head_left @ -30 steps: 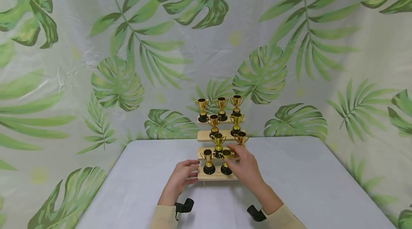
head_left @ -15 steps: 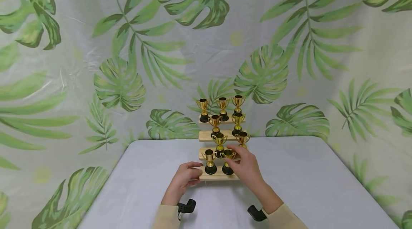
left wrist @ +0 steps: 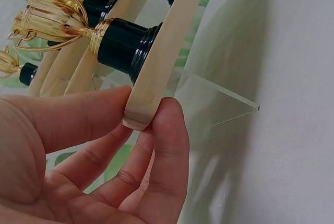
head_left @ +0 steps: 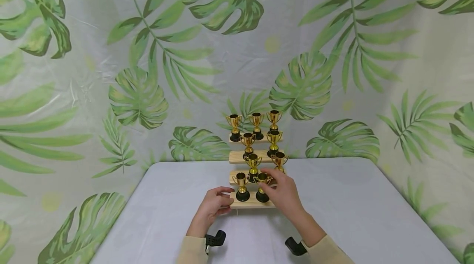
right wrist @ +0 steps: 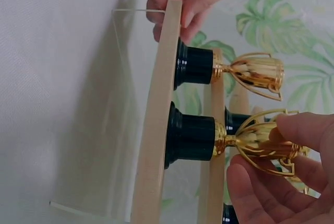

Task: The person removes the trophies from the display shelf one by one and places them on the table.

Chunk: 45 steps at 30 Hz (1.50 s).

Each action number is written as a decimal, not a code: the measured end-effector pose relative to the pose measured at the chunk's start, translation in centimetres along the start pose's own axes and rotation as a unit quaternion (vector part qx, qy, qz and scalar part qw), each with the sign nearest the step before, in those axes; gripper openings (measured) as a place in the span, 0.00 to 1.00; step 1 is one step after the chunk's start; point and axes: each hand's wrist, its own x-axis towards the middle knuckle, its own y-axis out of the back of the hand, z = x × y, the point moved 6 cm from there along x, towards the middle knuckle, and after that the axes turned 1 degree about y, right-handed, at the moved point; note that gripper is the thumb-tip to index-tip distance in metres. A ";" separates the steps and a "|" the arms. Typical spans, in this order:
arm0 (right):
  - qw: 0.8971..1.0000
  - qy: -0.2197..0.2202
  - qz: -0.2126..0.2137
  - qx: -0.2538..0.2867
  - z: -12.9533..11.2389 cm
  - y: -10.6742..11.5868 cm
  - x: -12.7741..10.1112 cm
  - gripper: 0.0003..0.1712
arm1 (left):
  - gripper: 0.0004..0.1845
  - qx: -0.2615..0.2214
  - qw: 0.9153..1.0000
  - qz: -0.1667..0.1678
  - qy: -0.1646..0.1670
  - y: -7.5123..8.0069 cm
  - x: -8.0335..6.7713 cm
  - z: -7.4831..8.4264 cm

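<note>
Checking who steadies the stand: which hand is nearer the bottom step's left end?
Left. The left hand pinches the left end of the bottom wooden step; the right hand is further right, fingers around a gold trophy.

Ahead of me a desk (head_left: 352,198) under a smooth pale grey cloth runs back to a hanging white fabric backdrop printed with big green palm and monstera leaves (head_left: 148,50), which also wraps both sides. On the pale wooden stepped stand (head_left: 235,157), three small gold trophy cups with black round bases (head_left: 256,120) line the top step. Two more gold cups (head_left: 274,137) stand one step lower, and another two (head_left: 253,161) stand on the step under that.
</note>
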 end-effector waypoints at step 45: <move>0.999 0.023 0.018 -0.029 -2.5 8.1 0.8 0.24 | 0.22 -0.006 1.000 -0.005 0.000 0.0 0.0 -0.2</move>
